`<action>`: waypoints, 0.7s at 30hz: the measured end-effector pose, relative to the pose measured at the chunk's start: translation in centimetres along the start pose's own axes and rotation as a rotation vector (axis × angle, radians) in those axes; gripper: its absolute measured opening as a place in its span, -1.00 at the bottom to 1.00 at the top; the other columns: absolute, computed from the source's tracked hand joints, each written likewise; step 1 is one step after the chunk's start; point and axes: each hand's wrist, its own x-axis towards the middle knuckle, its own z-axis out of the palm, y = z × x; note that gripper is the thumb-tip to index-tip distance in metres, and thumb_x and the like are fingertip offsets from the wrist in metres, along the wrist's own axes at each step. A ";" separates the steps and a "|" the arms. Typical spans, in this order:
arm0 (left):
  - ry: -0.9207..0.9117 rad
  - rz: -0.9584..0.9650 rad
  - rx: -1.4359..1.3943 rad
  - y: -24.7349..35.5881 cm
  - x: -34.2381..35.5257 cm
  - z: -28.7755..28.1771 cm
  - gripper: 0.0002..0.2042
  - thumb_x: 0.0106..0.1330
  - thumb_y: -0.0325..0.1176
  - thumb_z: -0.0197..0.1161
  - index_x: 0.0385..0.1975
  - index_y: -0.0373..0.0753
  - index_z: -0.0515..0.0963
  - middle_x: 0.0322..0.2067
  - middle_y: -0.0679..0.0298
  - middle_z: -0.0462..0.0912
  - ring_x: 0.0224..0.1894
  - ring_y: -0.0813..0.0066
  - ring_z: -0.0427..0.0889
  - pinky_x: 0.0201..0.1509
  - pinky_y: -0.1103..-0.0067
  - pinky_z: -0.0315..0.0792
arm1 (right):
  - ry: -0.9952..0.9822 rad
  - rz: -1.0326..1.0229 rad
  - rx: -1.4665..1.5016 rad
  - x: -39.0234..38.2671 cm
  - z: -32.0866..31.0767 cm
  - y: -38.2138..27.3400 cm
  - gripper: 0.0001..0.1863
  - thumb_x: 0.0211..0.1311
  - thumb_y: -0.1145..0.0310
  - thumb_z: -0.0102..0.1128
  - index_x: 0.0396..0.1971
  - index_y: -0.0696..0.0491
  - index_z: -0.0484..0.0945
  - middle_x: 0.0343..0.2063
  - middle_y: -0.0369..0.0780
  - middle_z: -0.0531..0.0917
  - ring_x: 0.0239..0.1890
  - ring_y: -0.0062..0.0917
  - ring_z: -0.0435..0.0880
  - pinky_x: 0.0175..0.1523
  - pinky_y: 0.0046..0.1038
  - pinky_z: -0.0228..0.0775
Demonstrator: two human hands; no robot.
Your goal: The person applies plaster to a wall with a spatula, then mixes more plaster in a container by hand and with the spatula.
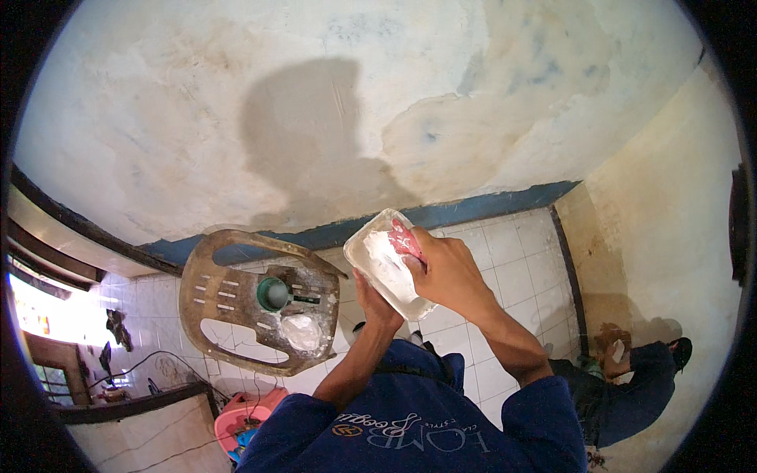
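In front of my chest my left hand (379,306) is closed round the side of a whitish rectangular tub (359,236), which is held tilted. White paste (382,251) coats the inside of the tub. My right hand (451,272) grips a red scraper (404,240) smeared with the same white, its end down over the paste. The scraper's lower edge is partly hidden by my fingers and the paste.
A stained plastic chair (197,303) stands to the left, carrying a green mug (273,293) and a crumpled clear bag of white stuff (302,331). A patchy wall (441,150) rises ahead. A pink plastic seat (236,418) is lower left; another person (635,394) is lower right.
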 end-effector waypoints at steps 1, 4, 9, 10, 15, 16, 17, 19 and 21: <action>0.000 0.001 -0.001 0.0 0.0 0.1 -0.21 0.21 0.33 -0.10 0.30 -0.12 0.08 0.24 0.17 0.25 0.25 0.17 0.29 0.32 0.27 0.18 | -0.028 0.003 -0.011 0.0 0.0 0.0 -0.70 0.02 0.42 0.16 -0.22 0.20 0.44 -0.56 0.04 0.58 -0.46 -0.03 0.59 -0.31 -0.12 0.39; 0.031 0.001 0.062 0.3 -0.3 0.6 -0.19 0.20 0.35 -0.10 0.30 -0.13 0.08 0.24 0.16 0.25 0.25 0.16 0.29 0.32 0.26 0.18 | -0.013 0.009 -0.028 0.0 0.1 0.4 -0.71 0.02 0.41 0.17 -0.24 0.20 0.45 -0.56 0.05 0.58 -0.45 -0.02 0.59 -0.31 -0.11 0.39; -0.009 -0.010 0.037 0.4 -0.1 0.2 -0.20 0.20 0.30 -0.06 0.31 -0.15 0.06 0.25 0.13 0.24 0.25 0.13 0.28 0.31 0.23 0.19 | 0.040 0.022 0.085 0.5 0.2 1.1 -0.72 0.00 0.41 0.18 -0.27 0.20 0.45 -0.55 0.05 0.59 -0.45 -0.01 0.58 -0.31 -0.11 0.38; -0.009 -0.011 0.036 0.4 -0.1 0.2 -0.20 0.20 0.30 -0.06 0.31 -0.15 0.06 0.25 0.13 0.24 0.25 0.13 0.28 0.31 0.23 0.19 | 0.015 0.032 -0.010 0.5 0.8 1.5 -0.73 0.00 0.41 0.19 -0.28 0.20 0.45 -0.55 0.05 0.59 -0.44 -0.01 0.58 -0.31 -0.11 0.38; -0.050 -0.028 -0.016 0.8 -0.2 0.0 -0.18 0.17 0.27 -0.01 0.31 -0.16 0.05 0.25 0.12 0.22 0.26 0.11 0.26 0.31 0.22 0.19 | 0.057 0.113 -0.045 0.6 0.3 1.6 -0.74 0.01 0.40 0.17 -0.27 0.17 0.45 -0.56 0.04 0.58 -0.43 -0.02 0.58 -0.32 -0.11 0.37; -0.047 -0.025 -0.019 0.8 -0.2 0.0 -0.18 0.17 0.27 -0.01 0.31 -0.16 0.05 0.25 0.12 0.22 0.26 0.11 0.26 0.31 0.22 0.19 | 0.052 0.111 -0.045 0.7 0.5 1.6 -0.74 0.01 0.40 0.17 -0.27 0.17 0.45 -0.56 0.04 0.58 -0.43 -0.02 0.58 -0.32 -0.11 0.37; -0.033 -0.031 -0.007 0.9 -0.2 0.1 -0.18 0.16 0.27 0.00 0.31 -0.16 0.05 0.26 0.12 0.22 0.26 0.11 0.26 0.31 0.21 0.19 | 0.058 0.061 -0.072 0.7 0.8 1.6 -0.74 0.01 0.40 0.16 -0.26 0.16 0.45 -0.56 0.03 0.58 -0.44 -0.02 0.58 -0.33 -0.11 0.37; -0.021 -0.040 0.005 1.0 -0.3 0.3 -0.17 0.15 0.27 0.01 0.32 -0.16 0.04 0.26 0.12 0.22 0.27 0.11 0.26 0.32 0.21 0.18 | 0.066 0.013 -0.101 0.8 1.0 1.8 -0.74 0.02 0.40 0.15 -0.26 0.15 0.44 -0.57 0.03 0.58 -0.45 -0.02 0.58 -0.33 -0.10 0.37; 0.005 -0.058 0.017 1.2 -0.3 0.4 -0.17 0.15 0.26 0.02 0.32 -0.16 0.04 0.26 0.12 0.21 0.27 0.12 0.25 0.33 0.21 0.17 | 0.046 0.075 -0.129 1.2 0.9 2.2 -0.73 0.02 0.41 0.15 -0.25 0.15 0.44 -0.59 0.01 0.58 -0.48 -0.02 0.57 -0.34 -0.10 0.37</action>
